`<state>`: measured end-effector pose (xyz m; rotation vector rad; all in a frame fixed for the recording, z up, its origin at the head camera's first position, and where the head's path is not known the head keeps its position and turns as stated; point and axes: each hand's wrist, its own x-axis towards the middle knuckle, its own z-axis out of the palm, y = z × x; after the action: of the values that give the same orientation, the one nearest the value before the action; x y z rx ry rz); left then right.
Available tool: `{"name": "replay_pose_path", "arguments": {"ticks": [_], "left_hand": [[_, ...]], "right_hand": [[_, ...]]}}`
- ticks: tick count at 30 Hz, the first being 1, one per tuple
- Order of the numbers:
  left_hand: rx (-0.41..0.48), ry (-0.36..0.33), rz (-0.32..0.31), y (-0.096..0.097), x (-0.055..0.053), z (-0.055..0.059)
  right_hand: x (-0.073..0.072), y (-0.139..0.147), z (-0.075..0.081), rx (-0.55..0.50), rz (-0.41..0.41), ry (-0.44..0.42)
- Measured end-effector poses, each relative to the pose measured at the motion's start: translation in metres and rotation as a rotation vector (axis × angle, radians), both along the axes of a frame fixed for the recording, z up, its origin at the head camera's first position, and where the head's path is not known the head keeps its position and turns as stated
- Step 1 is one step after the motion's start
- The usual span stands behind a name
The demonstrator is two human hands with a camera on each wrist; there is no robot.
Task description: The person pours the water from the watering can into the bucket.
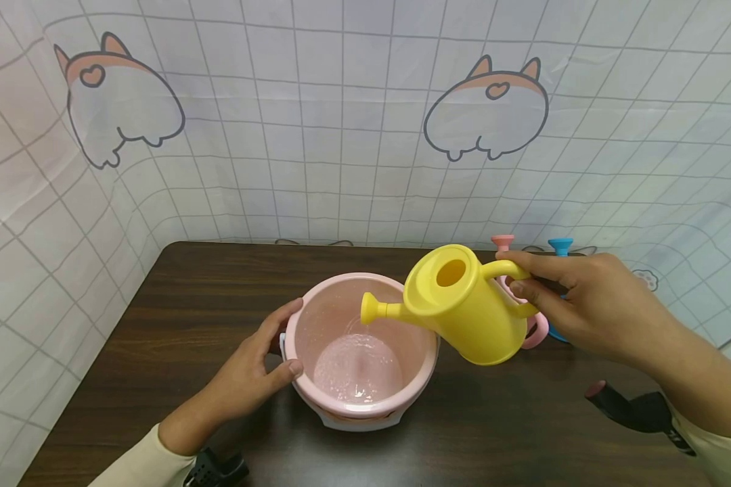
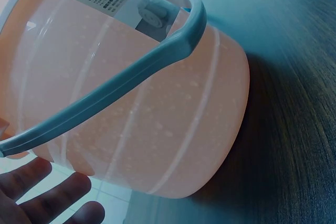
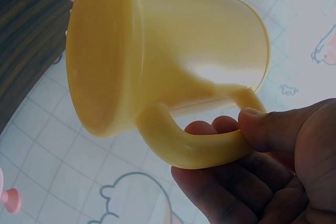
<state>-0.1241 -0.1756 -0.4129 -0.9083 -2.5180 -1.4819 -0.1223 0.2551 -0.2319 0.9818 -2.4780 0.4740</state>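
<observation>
A yellow watering can (image 1: 463, 304) is tilted over the right side of a pink bucket (image 1: 304, 379), its spout head above the opening. My right hand (image 1: 591, 304) grips the can's handle (image 3: 194, 148), thumb on one side and fingers round the other. Inside the bucket, rippled water (image 1: 359, 368) with bright glints covers the bottom. My left hand (image 1: 250, 365) rests against the bucket's left side, thumb and index fingertip at the rim, the fingers spread. In the left wrist view, several relaxed fingers (image 2: 58, 198) lie beside the bucket's wall under its grey carrying handle (image 2: 121, 80).
Behind my right hand stand a pink watering can (image 1: 537, 331) and a blue one (image 1: 560, 247), both mostly hidden. A dark wooden table (image 1: 158, 318) carries everything. At its back hangs a white gridded cloth (image 1: 317, 135) with dog drawings.
</observation>
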Motion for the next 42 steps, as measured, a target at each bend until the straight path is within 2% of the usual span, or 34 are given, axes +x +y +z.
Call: {"name": "replay_pose_path", "arguments": {"ticks": [42], "left_hand": [[-0.003,-0.013,0.013,0.0005,0.0009,-0.0007]], "right_hand": [[0.0006,-0.0009,0.0035,0.009,0.006,-0.012]]}}
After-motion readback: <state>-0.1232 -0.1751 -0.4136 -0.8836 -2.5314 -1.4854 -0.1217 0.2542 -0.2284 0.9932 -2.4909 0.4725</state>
